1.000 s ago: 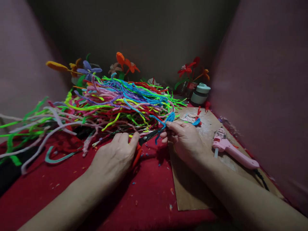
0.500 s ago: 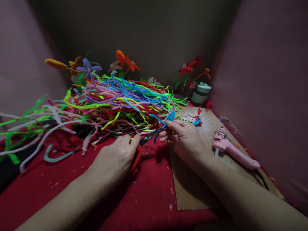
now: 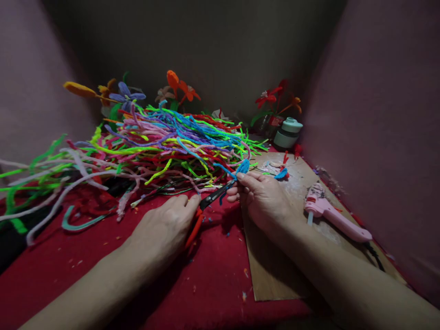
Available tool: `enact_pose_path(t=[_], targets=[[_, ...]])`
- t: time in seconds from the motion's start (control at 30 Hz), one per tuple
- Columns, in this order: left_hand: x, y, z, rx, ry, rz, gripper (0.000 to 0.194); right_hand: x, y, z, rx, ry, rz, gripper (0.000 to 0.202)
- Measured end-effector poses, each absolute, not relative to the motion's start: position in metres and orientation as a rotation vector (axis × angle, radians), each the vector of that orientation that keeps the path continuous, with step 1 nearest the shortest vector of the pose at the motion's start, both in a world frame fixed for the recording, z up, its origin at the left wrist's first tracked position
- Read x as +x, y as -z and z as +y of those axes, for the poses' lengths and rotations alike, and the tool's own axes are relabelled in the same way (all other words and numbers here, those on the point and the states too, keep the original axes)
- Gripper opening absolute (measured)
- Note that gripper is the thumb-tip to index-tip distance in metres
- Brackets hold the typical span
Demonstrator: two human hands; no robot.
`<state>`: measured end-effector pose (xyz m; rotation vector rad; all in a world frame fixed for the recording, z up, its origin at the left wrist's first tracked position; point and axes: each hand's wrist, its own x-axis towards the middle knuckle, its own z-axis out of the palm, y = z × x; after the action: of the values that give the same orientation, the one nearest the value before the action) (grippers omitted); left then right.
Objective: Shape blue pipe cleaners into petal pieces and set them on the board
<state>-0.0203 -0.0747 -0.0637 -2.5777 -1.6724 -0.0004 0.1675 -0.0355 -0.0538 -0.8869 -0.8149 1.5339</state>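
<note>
My left hand grips the red handles of a pair of scissors, whose black blades point up and right across the red cloth. My right hand pinches a bent blue pipe cleaner between thumb and fingers, just past the blade tips. The blades meet a hanging blue strand below my right fingers. A big loose heap of pipe cleaners in many colours lies right behind both hands.
A brown cardboard sheet lies under my right forearm, with a pink glue gun on its right part and small blue and red scraps. Pipe-cleaner flowers and a grey-green jar stand at the back wall.
The scissors and my left hand have edged slightly up towards the blue pipe cleaner. My right hand has stayed nearly still with its hold unchanged.
</note>
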Motion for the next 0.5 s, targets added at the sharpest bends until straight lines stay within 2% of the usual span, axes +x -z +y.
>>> enact_pose_path(t=[0.27,0.5], targets=[[-0.0181,0.0616,-0.0741,-2.518,-0.045,-1.654,0.042,0.1673,0.0508,-0.0362,-0.903,-1.519,-0.843,0.012],[-0.0231,0.0682,-0.0727,-2.617,0.077,-1.615,0.04,0.1667,0.0528,-0.0361,-0.893,-1.544,-0.843,0.012]])
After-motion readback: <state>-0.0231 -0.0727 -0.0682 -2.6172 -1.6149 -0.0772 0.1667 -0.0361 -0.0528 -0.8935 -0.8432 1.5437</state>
